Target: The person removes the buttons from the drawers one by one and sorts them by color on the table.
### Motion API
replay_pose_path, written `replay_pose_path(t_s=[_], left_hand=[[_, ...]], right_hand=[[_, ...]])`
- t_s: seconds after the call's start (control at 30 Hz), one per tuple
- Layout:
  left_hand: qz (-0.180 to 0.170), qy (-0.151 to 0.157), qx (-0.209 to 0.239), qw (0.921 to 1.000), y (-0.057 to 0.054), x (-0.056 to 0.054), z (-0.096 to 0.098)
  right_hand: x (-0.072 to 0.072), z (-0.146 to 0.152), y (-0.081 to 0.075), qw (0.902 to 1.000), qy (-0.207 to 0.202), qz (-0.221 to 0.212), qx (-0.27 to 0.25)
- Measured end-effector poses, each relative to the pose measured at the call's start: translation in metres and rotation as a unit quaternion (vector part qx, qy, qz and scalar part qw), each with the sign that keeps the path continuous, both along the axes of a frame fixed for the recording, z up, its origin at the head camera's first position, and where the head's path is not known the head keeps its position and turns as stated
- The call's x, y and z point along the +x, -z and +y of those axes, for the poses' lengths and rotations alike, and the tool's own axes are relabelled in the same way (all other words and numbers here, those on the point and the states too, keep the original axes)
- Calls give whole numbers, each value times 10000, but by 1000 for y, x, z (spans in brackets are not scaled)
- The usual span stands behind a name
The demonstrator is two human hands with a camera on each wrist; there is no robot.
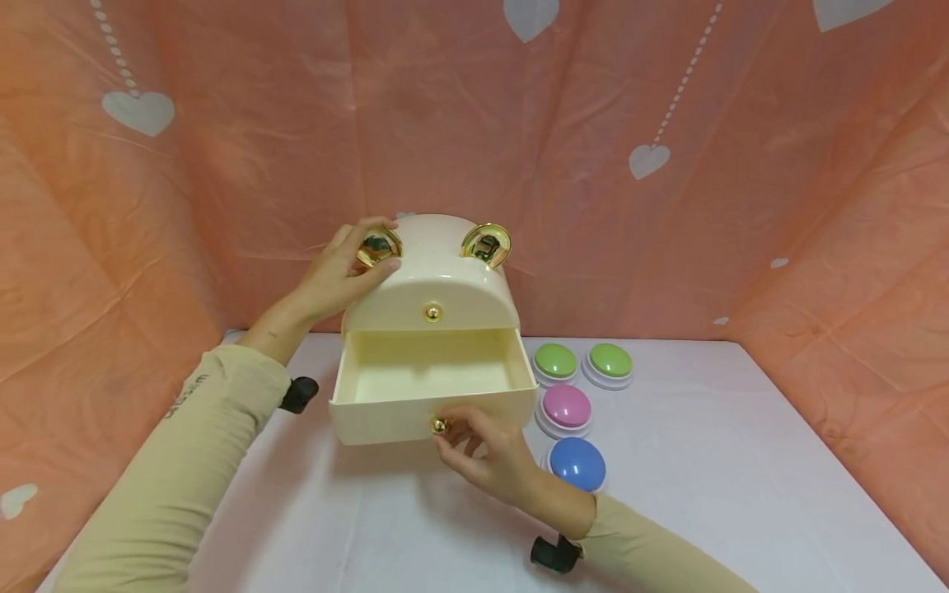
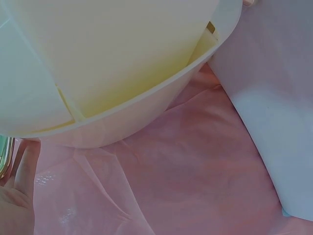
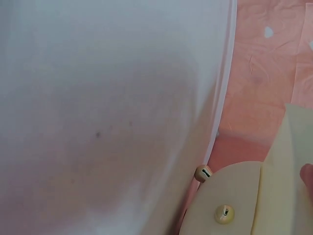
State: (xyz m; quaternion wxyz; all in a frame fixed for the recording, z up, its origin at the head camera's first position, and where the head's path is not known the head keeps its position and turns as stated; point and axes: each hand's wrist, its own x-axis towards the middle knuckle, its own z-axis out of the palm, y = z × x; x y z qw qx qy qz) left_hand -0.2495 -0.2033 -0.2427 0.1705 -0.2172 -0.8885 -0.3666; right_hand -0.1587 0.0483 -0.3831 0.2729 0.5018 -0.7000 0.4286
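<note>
A cream drawer box [image 1: 433,288] with a rounded top and two gold ears stands on the table. Its lower drawer [image 1: 348,420] is pulled out and bare inside; the upper drawer [image 1: 474,309] is closed. My left hand [image 1: 337,272] grips the box top around the left gold ear [image 1: 380,245], thumb in front; in the left wrist view, part of that hand [image 2: 18,196] shows beside the box [image 2: 117,122]. At the drawer front, my right hand [image 1: 493,457] pinches the small gold knob [image 1: 440,425]. The right wrist view catches one fingertip [image 3: 308,177] by the drawer [image 3: 279,196].
Right of the box are two green domed buttons [image 1: 555,361] [image 1: 611,361], a pink one [image 1: 567,406] and a blue one [image 1: 577,464], on white bases. An orange curtain [image 1: 578,181] with pale hearts encloses the white table [image 1: 712,445] at back and sides.
</note>
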Motion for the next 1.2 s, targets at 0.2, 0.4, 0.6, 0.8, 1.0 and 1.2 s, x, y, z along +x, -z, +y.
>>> replay_pose_path(t_s=[0.2, 0.4, 0.6, 0.8, 1.0, 1.2], left_hand=[[2, 25, -11, 10000, 1, 0, 0], [-25, 18, -82, 10000, 0, -1, -1], [-107, -62, -166, 9998, 0, 0, 0], [-190, -73, -172, 9996, 1, 1, 1], [-234, -153, -171, 9995, 2, 2, 1], [-51, -234, -243, 9994, 2, 2, 1]], right_hand=[[-4, -2, -2, 9998, 130, 123, 25], [-15, -9, -4, 9995, 301, -38, 14], [-31, -16, -2, 9981, 556, -252, -84], [-45, -22, -2, 9966, 755, -313, -104], [-57, -28, -4, 9941, 922, -557, -141], [-67, -32, -3, 9913, 1073, -727, -246]])
